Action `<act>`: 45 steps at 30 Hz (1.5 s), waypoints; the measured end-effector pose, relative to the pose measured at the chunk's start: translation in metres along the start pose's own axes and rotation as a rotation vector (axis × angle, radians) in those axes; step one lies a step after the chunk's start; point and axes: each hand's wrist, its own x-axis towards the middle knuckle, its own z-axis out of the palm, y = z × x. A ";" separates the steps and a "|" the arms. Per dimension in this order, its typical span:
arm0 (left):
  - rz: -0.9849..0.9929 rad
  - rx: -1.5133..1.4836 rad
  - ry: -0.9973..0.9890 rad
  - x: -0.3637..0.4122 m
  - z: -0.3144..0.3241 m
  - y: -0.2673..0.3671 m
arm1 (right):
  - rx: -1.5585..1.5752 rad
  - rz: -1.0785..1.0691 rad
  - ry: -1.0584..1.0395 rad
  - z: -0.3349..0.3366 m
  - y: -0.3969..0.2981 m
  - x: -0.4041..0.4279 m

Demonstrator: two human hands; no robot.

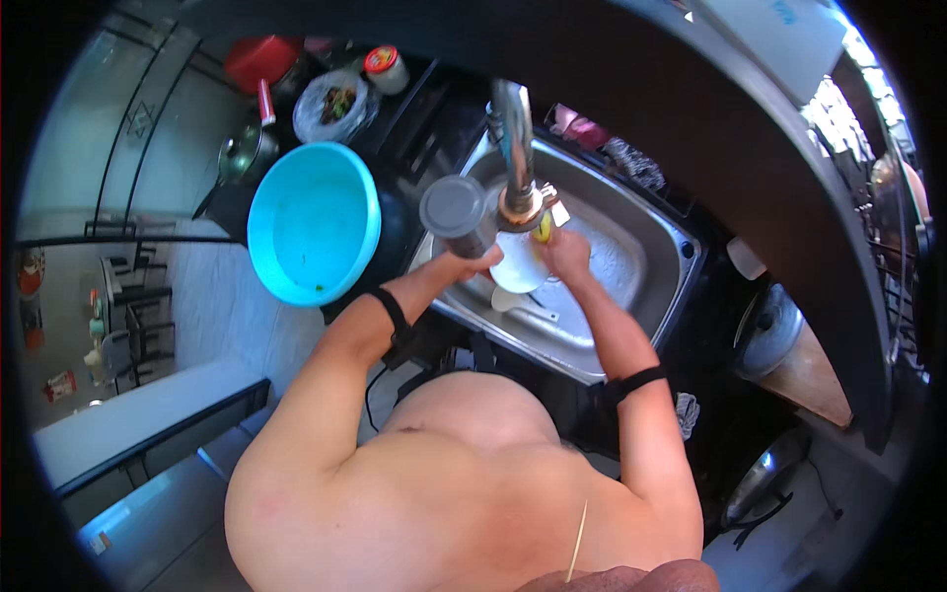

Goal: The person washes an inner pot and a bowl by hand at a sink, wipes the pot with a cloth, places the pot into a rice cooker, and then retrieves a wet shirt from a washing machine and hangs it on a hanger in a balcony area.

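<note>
My left hand (481,263) grips the edge of a white bowl or dish (519,272) over the sink. In my right hand (568,254) is a yellow sponge (544,228), close against the dish's right side. Both hands are below the metal faucet (520,163), which hides part of the dish. A grey-lidded container (453,207) stands just beyond my left hand and covers part of it. Under the dish, a white rice paddle (510,300) lies in the stainless steel sink (651,292), whose bottom is wet.
To the left stands a light-blue plastic basin (314,222). Beyond it are a plastic-lined bowl with food scraps (336,105), a red-lidded jar (386,70) and a lidded pot (248,154). A dark overhead edge (666,96) arches above. At right a pot lid (773,333) rests near a wooden board (814,385).
</note>
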 end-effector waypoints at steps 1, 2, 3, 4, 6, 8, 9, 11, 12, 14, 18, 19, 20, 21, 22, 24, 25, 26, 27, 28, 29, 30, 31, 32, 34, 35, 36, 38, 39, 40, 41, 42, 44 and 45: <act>-0.063 -0.073 0.036 0.003 0.004 -0.005 | -0.085 -0.105 0.029 -0.007 -0.001 0.008; -0.103 -0.118 0.062 0.009 0.004 -0.005 | -0.025 -0.159 0.092 -0.013 -0.001 0.015; -0.132 -0.161 0.089 0.014 0.003 -0.007 | 0.034 -0.216 0.154 -0.018 -0.003 0.017; -0.156 -0.210 0.124 0.016 0.000 -0.011 | 0.144 -0.241 0.209 -0.032 -0.018 0.014; -0.191 -0.285 0.157 0.025 0.003 -0.016 | 0.185 -0.162 0.231 -0.031 -0.008 0.025; -0.235 -0.348 0.172 0.032 0.008 -0.022 | 0.337 -0.008 0.265 -0.027 0.010 0.021; -0.259 -0.368 0.159 0.036 0.014 -0.025 | 0.446 0.076 0.284 -0.026 0.022 0.013; -0.305 -0.401 0.123 0.038 0.018 -0.028 | 0.472 0.044 0.256 -0.012 0.048 -0.011; -0.324 -0.398 0.079 0.040 0.024 -0.025 | 0.435 0.136 0.191 0.003 0.069 -0.025; -0.357 -0.375 0.000 0.042 0.028 -0.018 | 0.369 0.204 0.122 0.030 0.091 -0.056; -0.284 -0.265 0.080 0.039 0.017 -0.021 | 0.325 0.267 0.005 0.071 0.096 -0.104; -0.267 -0.235 0.115 0.035 0.012 -0.022 | 0.362 0.235 0.000 0.076 0.091 -0.110; -0.065 -0.032 0.197 0.035 0.002 -0.019 | 0.322 0.154 0.054 0.082 0.084 -0.108; 0.134 0.170 0.273 0.033 -0.006 -0.017 | 0.280 0.077 0.107 0.085 0.075 -0.108; 0.334 0.372 0.347 0.030 -0.014 -0.016 | 0.283 0.071 0.105 0.087 0.066 -0.106; 0.729 0.779 0.493 0.021 -0.030 -0.015 | 0.199 -0.041 0.045 0.087 0.047 -0.092; 0.756 0.778 0.461 0.011 -0.024 -0.001 | 0.178 -0.074 0.028 0.087 0.045 -0.087; 0.778 0.781 0.446 -0.006 -0.022 0.015 | 0.147 -0.089 -0.021 0.083 0.035 -0.080; 0.798 0.783 0.442 -0.027 -0.021 0.033 | 0.115 -0.119 -0.067 0.079 0.023 -0.070; 0.888 1.000 0.508 -0.027 -0.034 0.028 | 0.114 -0.140 -0.073 0.081 0.016 -0.060; 0.969 1.221 0.574 -0.026 -0.045 0.022 | 0.061 -0.204 -0.072 0.083 0.008 -0.051; 0.939 1.242 0.641 -0.029 -0.055 0.012 | 0.009 -0.281 -0.073 0.085 -0.001 -0.043; 0.928 1.246 0.671 -0.036 -0.055 0.018 | 0.008 -0.309 -0.078 0.095 0.001 -0.038; 0.892 1.064 0.700 -0.042 -0.050 0.023 | -0.017 -0.315 -0.119 0.102 0.006 -0.034; 0.753 0.731 0.831 -0.057 -0.034 0.042 | -0.103 -0.320 -0.259 0.125 0.022 -0.019; 0.755 0.644 0.930 -0.057 -0.042 0.036 | -0.188 -0.329 -0.345 0.129 0.017 -0.015; 0.557 0.447 0.943 -0.054 -0.047 0.028 | -0.254 -0.399 -0.273 0.140 0.025 -0.013; 0.183 0.002 0.857 -0.067 -0.041 0.043 | -0.400 -0.522 -0.229 0.137 0.028 -0.020; 0.182 -0.081 0.874 -0.069 -0.044 0.039 | -0.446 -0.559 -0.282 0.132 0.023 -0.018; 0.171 -0.151 0.860 -0.069 -0.053 0.032 | -0.448 -0.583 -0.285 0.129 0.017 -0.015; 0.159 -0.227 0.857 -0.073 -0.063 0.024 | -0.457 -0.594 -0.364 0.126 0.008 -0.013; 0.157 -0.240 0.889 -0.077 -0.075 0.016 | -0.467 -0.603 -0.443 0.123 -0.002 -0.011; 0.044 -0.364 0.715 -0.078 -0.087 0.014 | -0.415 -0.694 -0.339 0.128 0.009 -0.013; 0.045 -0.368 0.718 -0.077 -0.090 0.014 | -0.359 -0.785 -0.232 0.133 0.018 -0.013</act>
